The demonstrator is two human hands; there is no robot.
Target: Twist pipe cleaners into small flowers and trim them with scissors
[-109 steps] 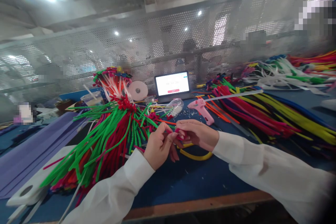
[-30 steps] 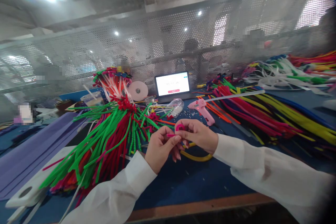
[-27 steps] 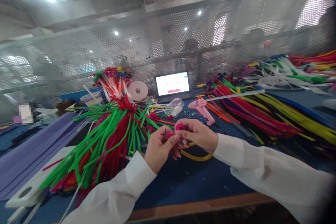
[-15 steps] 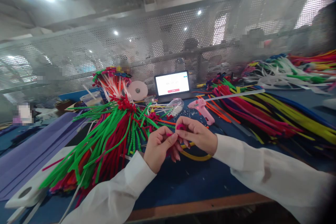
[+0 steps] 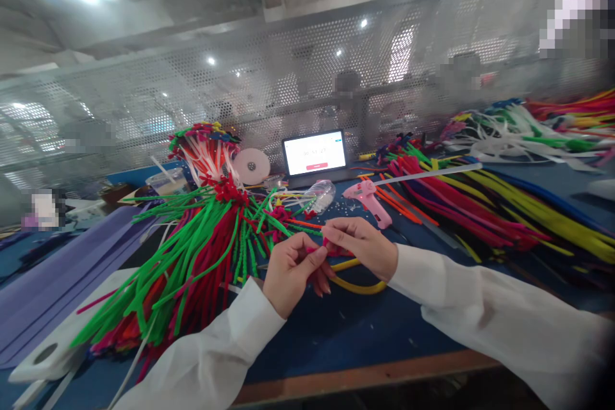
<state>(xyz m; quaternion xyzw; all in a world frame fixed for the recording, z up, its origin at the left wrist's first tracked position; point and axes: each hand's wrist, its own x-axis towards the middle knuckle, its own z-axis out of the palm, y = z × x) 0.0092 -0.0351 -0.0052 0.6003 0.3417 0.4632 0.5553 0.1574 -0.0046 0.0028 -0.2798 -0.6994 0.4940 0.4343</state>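
Observation:
Close together above the blue table, both my hands pinch a small piece of dark pink pipe cleaner (image 5: pixel 315 248). My left hand (image 5: pixel 294 269) is closed on it with thumb and fingertips. From the other side, my right hand (image 5: pixel 360 243) grips the same pink piece, its fingertips nearly meeting the left ones. Most of the piece is covered by my fingers, so its shape is hard to make out. Under my hands a yellow curved strip (image 5: pixel 362 287) lies on the table. Just beyond the right hand rests a pink glue gun (image 5: pixel 369 200) with a long glue stick.
On the left are green and red pipe cleaners (image 5: pixel 192 256), a white power strip (image 5: pixel 45 349) and purple sheets (image 5: pixel 81 269). A lit tablet (image 5: pixel 314 152) stands at the back beside a white spool (image 5: pixel 252 166). Coloured pipe cleaners (image 5: pixel 485 205) spread rightward; a perforated screen (image 5: pixel 298 64) stands behind.
My right hand has turned over slightly and lowered its fingers around the pink piece. The left hand stays nearly in place.

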